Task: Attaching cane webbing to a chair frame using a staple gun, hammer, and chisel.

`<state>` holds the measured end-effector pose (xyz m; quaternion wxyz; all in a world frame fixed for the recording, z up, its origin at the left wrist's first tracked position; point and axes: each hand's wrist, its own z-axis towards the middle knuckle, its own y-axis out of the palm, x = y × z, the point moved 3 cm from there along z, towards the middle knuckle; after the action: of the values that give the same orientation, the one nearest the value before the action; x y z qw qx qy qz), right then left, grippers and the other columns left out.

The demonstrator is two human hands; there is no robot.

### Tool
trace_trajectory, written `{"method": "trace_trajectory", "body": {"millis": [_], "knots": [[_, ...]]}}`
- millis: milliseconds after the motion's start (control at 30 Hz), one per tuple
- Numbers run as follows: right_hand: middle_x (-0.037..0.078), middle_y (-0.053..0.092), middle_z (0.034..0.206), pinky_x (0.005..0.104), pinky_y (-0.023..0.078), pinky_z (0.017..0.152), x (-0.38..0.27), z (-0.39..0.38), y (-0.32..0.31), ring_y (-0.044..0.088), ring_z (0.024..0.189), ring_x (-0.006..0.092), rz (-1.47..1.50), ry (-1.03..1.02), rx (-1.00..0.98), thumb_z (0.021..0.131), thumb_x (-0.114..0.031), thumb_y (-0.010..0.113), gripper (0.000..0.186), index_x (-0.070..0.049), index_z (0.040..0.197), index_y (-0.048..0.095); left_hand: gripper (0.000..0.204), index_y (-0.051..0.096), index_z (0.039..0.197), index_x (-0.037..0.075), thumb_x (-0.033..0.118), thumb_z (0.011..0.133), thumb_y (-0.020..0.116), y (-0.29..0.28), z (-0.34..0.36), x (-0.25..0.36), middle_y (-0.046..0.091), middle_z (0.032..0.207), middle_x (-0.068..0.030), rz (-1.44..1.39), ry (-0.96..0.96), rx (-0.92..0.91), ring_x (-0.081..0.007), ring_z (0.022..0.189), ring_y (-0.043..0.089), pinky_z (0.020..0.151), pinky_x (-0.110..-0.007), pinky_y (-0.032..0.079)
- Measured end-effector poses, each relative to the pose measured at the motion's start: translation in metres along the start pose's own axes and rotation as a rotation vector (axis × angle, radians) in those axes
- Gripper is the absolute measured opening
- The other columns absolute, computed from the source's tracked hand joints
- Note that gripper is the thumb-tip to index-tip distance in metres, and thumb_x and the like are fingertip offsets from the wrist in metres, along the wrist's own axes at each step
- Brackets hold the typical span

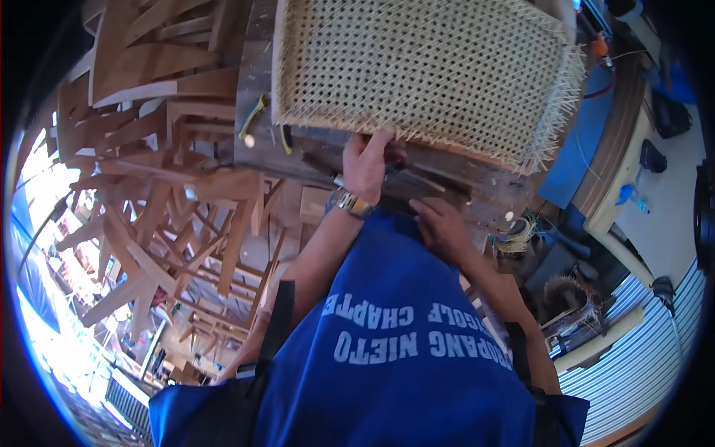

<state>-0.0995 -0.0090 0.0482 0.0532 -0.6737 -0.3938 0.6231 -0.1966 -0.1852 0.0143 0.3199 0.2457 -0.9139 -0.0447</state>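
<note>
A panel of woven cane webbing (417, 67) on a wooden frame lies on the workbench (257, 141), with frayed strands sticking out along its right side. My left hand (365, 165) is closed on the panel's near edge, thumb on top and fingers curled beneath. A metal watch is on that wrist. Lower and to the right, my right hand (443, 225) rests at the bench's near edge, fingers loosely apart and holding nothing that I can see. Between the hands and the panel lies a thin stick-like tool (421, 179), its dark end partly hidden by my left hand.
Unfinished wooden chair parts (149, 223) are piled along the left. Yellow-green strips (255, 115) lie on the bench left of the panel. A coil of cane strands (518, 237) hangs at the right, below a blue board (577, 160). A pale bench (622, 216) stands further right.
</note>
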Motion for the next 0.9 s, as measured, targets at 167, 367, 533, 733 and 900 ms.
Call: {"method": "trace_trajectory", "body": {"millis": [167,367,533,733,900], "knots": [[0.017,0.066,0.092,0.0431,0.054,0.073,0.025,-0.02,-0.045,0.066,0.083,0.0357,-0.167,0.095,0.108,0.088,-0.009,0.067,0.023,-0.005,0.11,0.065,0.019,0.061,0.106,0.005,0.019,0.095,0.066,-0.026,0.008,-0.018,0.069,0.088,-0.0099,-0.004,0.072,0.039,-0.0216,0.076,0.069,0.069,-0.035,0.056],[0.011,0.064,0.082,0.029,0.048,0.061,0.081,-0.004,-0.217,0.06,0.068,0.0152,-0.216,0.303,0.764,0.099,-0.011,0.061,0.015,0.0,0.108,0.064,0.022,0.06,0.107,0.007,0.023,0.094,0.069,-0.029,-0.007,-0.006,0.069,0.082,-0.0049,0.006,0.058,0.054,-0.0149,0.069,0.066,0.063,-0.028,0.054],[0.015,0.066,0.098,0.0365,0.053,0.077,0.172,0.085,-0.311,0.066,0.087,0.0276,-0.548,0.158,0.805,0.096,-0.015,0.064,0.026,0.0,0.117,0.061,0.022,0.061,0.109,0.009,0.023,0.094,0.069,-0.032,-0.004,-0.017,0.068,0.081,-0.0033,-0.011,0.056,0.096,-0.0134,0.066,0.066,0.06,-0.028,0.054],[0.025,0.064,0.116,0.048,0.049,0.098,0.294,0.202,-0.381,0.061,0.111,0.0413,-0.882,0.211,0.381,0.089,-0.021,0.066,0.054,-0.004,0.138,0.051,0.022,0.061,0.109,0.005,0.022,0.096,0.068,-0.011,-0.003,-0.013,0.068,0.091,-0.0046,0.049,0.109,0.027,-0.0163,0.075,0.067,0.068,-0.031,0.055],[0.016,0.057,0.132,0.0467,0.049,0.1,0.398,0.24,-0.433,0.055,0.123,0.0381,-0.804,0.286,0.169,0.06,-0.011,0.087,0.094,-0.012,0.143,0.042,0.025,0.061,0.111,0.003,0.02,0.096,0.07,-0.003,0.0,-0.014,0.067,0.093,-0.0039,-0.063,0.067,0.025,-0.015,0.076,0.067,0.068,-0.03,0.056]]}}
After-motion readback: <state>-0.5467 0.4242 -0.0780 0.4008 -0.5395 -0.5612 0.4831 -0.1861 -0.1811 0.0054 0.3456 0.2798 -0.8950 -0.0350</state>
